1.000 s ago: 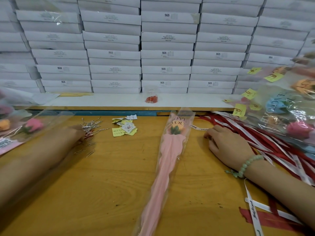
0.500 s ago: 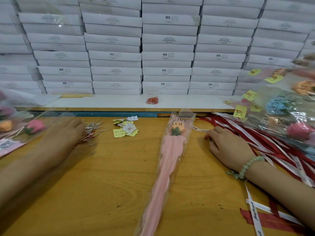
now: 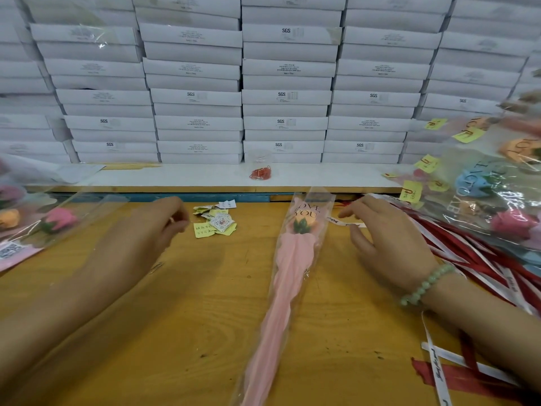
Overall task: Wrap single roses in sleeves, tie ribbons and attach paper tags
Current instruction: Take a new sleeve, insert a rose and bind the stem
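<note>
The left hand (image 3: 146, 238) has swung right toward the paper tags (image 3: 216, 222), fingers curled near a glint; blur hides whether it grips anything. The right hand (image 3: 389, 247) has lifted off the ribbon heap (image 3: 468, 259), loose open fingers touching one white ribbon (image 3: 336, 220), so tying probably comes next. On the shelf (image 3: 175, 177) a clear cup (image 3: 261, 159) holds red clips (image 3: 260, 173). On the bench (image 3: 205, 317), between the hands, the clear sleeve (image 3: 322, 200) already holds the rose (image 3: 304, 224).

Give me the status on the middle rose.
Done: the rose lies in its sleeve. In hand: the left hand pinches a metal bit; the right hand touches a white ribbon. Left: no ribbon tied, no tag attached; tags lie on the table.
</note>
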Available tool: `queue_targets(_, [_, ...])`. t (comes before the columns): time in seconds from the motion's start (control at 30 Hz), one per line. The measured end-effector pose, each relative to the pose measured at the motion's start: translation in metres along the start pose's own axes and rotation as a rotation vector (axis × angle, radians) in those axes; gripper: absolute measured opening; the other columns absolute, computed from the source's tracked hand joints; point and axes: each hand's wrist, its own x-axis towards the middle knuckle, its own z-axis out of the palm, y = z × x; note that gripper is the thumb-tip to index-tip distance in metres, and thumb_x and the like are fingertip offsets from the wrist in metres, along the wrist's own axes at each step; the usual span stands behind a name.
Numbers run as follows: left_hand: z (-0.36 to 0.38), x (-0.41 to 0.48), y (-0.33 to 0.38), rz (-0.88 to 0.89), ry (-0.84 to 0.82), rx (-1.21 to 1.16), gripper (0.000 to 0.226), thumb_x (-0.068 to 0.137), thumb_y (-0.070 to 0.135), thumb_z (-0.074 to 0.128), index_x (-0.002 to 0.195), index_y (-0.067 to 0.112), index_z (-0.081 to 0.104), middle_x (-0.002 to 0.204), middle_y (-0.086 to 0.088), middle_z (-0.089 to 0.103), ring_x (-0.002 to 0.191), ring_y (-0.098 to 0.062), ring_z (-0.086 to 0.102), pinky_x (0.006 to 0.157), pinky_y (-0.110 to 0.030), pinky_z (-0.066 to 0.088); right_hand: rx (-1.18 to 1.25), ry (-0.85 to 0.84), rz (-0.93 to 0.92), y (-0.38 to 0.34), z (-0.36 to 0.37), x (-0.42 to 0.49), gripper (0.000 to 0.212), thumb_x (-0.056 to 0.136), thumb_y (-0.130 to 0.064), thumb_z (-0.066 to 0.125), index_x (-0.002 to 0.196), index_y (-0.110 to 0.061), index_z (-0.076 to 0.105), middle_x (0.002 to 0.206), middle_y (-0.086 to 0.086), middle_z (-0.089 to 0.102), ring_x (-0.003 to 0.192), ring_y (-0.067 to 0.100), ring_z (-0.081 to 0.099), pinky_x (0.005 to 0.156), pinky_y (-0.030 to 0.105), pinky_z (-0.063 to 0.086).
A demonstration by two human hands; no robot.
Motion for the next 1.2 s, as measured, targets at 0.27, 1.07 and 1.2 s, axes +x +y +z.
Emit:
queue_targets(0.27, [0.031,-0.04,0.049,0.269,-0.17,-0.395,0.025,0.086,-0.002,0.065,0.087,0.023,0.067,0.087,0.02,0.066,0.079,0.0,0.065,0.065,-0.008,0.047,0.535,-0.259,-0.214,-0.086,-0.015,-0.02,0.029,0.091,-0.041,0.048,0.114,-0.031,0.064,0.103,-0.021,0.064,0.093,-0.006,0.055,0.076,0.006,0.042])
queue_targets(1.07, [0.064,-0.048,0.043,-0.023,-0.33,-0.471,0.023,0.072,0.054,0.066,0.074,0.032,0.068,0.086,0.013,0.057,0.082,-0.007,0.051,0.072,-0.02,0.041,1.569,-0.162,0.881,-0.089,0.001,-0.024,0.013,0.095,-0.015,0.055,0.089,-0.011,0.066,0.116,0.006,0.064,0.114,0.016,0.057,0.094,0.038,0.049])
queue_targets(1.2, [0.063,-0.048,0.048,-0.085,-0.37,-0.517,0.025,0.066,0.054,0.073,0.07,0.03,0.068,0.086,0.012,0.059,0.081,-0.006,0.052,0.076,-0.025,0.045,1.632,-0.133,0.906,-0.102,0.002,-0.034,0.013,0.093,-0.014,0.057,0.088,-0.008,0.067,0.114,0.008,0.066,0.112,0.014,0.058,0.083,0.036,0.055])
